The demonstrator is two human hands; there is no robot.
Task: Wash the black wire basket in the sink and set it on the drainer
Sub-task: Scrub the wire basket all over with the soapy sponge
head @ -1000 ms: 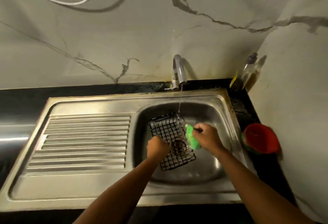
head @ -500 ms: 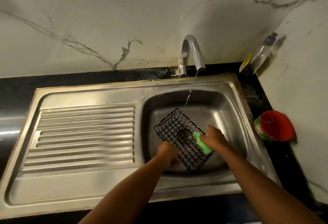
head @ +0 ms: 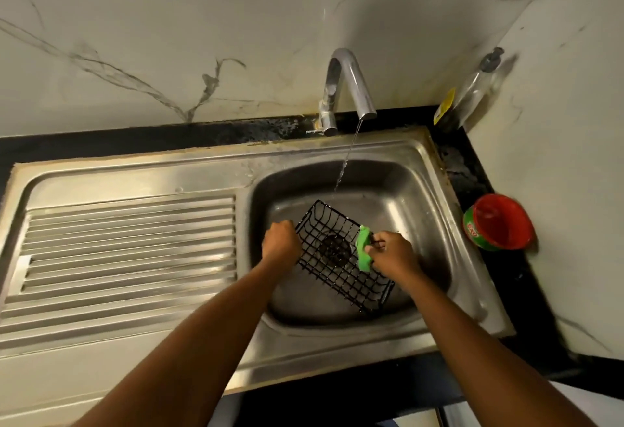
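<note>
The pale wall (head: 236,38) with grey veins fills the far side. On the left lies the ribbed drainer (head: 128,240). Right of it is the sink (head: 422,207). The basket (head: 337,278) is down inside the sink, tilted, with one corner far and one corner near and to the right. You can see the drain (head: 334,249) through its wires. I cannot tell if it rests on the bottom or if you hold it up.

The tap (head: 347,82) stands at the far edge of the sink. On the dark counter (head: 472,183) to the right sits a red tub (head: 498,222), and a bottle (head: 472,88) leans in the far right corner.

Your left hand (head: 282,240) is curled round the basket's left edge. Your right hand (head: 393,254) grips a green sponge (head: 364,252) and presses it on the basket's right edge. A thin stream of water (head: 347,159) runs from the tap and falls close to the basket's far corner.
</note>
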